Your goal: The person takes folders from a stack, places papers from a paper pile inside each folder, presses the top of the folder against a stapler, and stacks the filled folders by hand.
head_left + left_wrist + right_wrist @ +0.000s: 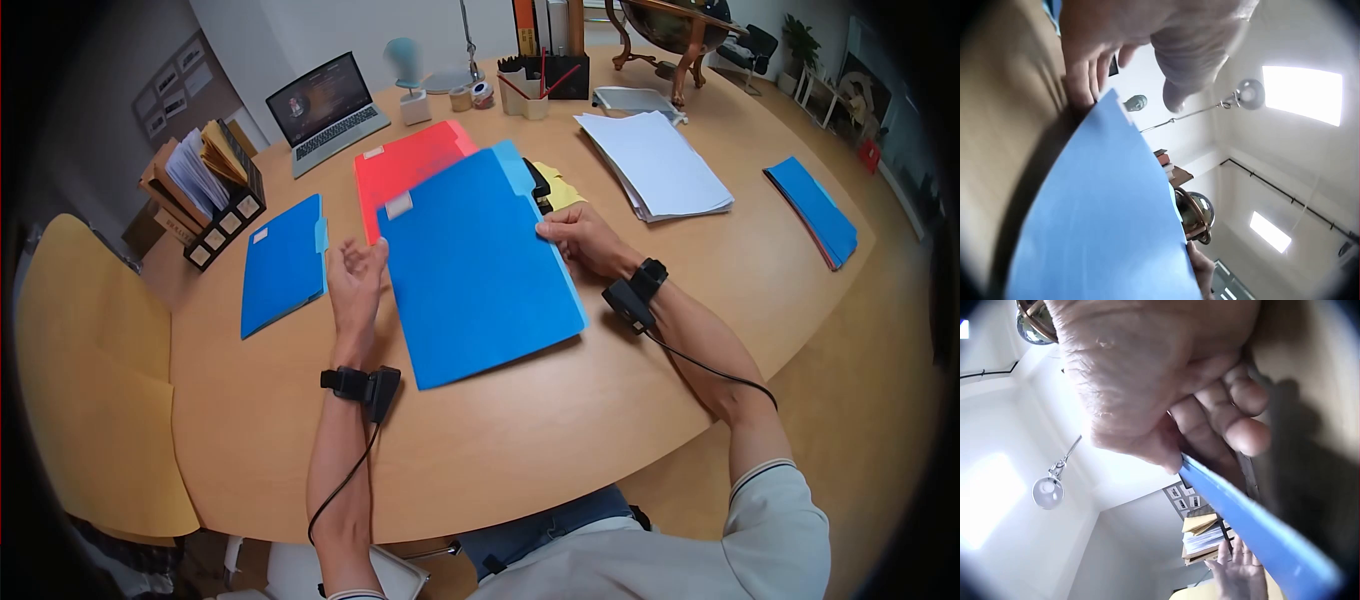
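A blue folder (480, 270) is held up tilted over the desk, its right edge pinched by the right hand (590, 240). In the right wrist view, thumb and fingers of the right hand (1166, 381) close on the folder's edge (1254, 531). The left hand (357, 285) is beside the folder's left edge, fingers loosely bent; in the left wrist view the hand (1147, 37) has its thumb apart from the folder (1104, 212), and whether the fingertips touch it I cannot tell. Beneath and behind lies a red folder (400, 170).
Another blue folder (285, 265) lies at the left, near a file holder (225, 220). A laptop (325, 110) stands behind. White paper (660, 165) lies right of centre, narrow blue folders (815, 210) at the far right. Pen holders (535, 100) and a yellow item (555, 187) are at the back.
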A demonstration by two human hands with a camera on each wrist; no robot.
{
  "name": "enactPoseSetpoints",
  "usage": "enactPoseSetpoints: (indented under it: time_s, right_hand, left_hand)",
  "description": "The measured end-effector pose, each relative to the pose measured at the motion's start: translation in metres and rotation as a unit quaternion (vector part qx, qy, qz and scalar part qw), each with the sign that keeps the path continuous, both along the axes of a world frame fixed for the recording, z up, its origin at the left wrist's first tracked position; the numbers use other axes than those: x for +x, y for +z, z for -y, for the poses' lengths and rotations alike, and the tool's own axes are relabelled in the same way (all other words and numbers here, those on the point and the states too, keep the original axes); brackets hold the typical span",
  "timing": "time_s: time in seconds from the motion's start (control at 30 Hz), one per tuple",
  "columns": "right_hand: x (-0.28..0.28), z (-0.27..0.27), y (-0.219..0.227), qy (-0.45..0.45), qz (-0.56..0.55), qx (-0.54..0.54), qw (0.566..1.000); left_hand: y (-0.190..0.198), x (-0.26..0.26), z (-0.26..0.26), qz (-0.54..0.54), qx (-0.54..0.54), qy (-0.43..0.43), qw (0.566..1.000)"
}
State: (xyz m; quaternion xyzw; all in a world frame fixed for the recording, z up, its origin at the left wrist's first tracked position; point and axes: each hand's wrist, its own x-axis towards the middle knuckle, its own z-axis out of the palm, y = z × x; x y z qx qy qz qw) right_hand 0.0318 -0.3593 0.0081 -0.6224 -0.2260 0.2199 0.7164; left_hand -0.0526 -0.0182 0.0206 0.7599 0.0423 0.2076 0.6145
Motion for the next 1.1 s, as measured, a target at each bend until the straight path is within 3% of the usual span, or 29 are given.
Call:
enactPoseSetpoints:
  time_s: [0.03,0.07,0.13,0.17,0.23,0.33,0.4,0.47,0.5,0.57,0.6,0.67,0.73,0.83,0.9,1.0,1.1]
  right_hand:
    - [-0.001,0.000,0.001,0.001,0.000,-0.001,1.000]
    - [-0.002,0.001,0.002,0.012,-0.007,-0.009,1.000]
    - [-0.004,0.002,0.003,0.024,-0.012,-0.018,0.999]
    - [-0.005,0.002,0.004,0.036,-0.003,-0.028,0.999]
    - [-0.006,0.003,0.007,0.048,0.009,-0.038,0.998]
    - [-0.009,0.003,0.010,0.054,0.008,-0.037,0.998]
    - [-0.006,0.006,0.009,0.090,0.015,-0.030,0.995]
    - [-0.007,0.004,0.009,0.087,0.014,-0.023,0.996]
    - [-0.008,0.004,0.009,0.085,0.014,-0.021,0.996]
    - [-0.007,0.006,0.013,0.103,0.029,-0.025,0.994]
    - [-0.006,0.008,0.014,0.126,0.044,-0.037,0.990]
    - [-0.004,0.008,0.013,0.146,0.050,-0.039,0.987]
    - [-0.005,0.003,0.012,0.176,0.055,-0.049,0.982]
    - [-0.006,-0.007,-0.003,0.134,0.007,-0.013,0.991]
    - [0.008,0.000,-0.026,0.145,-0.073,0.062,0.985]
    - [-0.023,-0.010,0.011,0.099,-0.153,0.099,0.978]
    - [-0.028,-0.015,0.012,0.079,-0.169,0.092,0.978]
  left_hand:
    - [0.003,0.007,0.000,0.101,0.147,0.121,0.977]
    - [0.005,0.010,-0.001,0.100,0.147,0.121,0.977]
    - [0.011,0.013,0.002,0.190,0.408,0.160,0.879]
    - [0.012,0.015,0.006,0.192,0.407,0.161,0.878]
    - [0.013,0.019,0.014,0.148,0.386,0.046,0.910]
    - [0.014,0.025,0.020,0.061,0.345,0.018,0.937]
    - [0.011,0.029,0.018,0.089,0.380,0.056,0.919]
    - [0.008,0.039,0.010,0.212,0.427,0.135,0.869]
    - [0.006,0.041,0.006,0.213,0.431,0.131,0.867]
    - [0.007,0.040,-0.001,0.064,0.323,0.058,0.942]
    - [0.005,0.038,-0.002,0.066,0.328,0.057,0.941]
    - [0.003,0.031,0.002,0.072,0.226,-0.007,0.971]
    - [-0.006,0.029,0.001,0.084,0.192,0.001,0.978]
    - [-0.015,0.021,0.009,0.078,0.152,0.004,0.985]
    - [-0.022,0.021,0.011,0.078,0.125,-0.001,0.989]
    - [-0.023,0.015,0.016,0.077,0.082,-0.018,0.994]
    - [-0.031,0.018,0.016,0.052,0.030,-0.017,0.998]
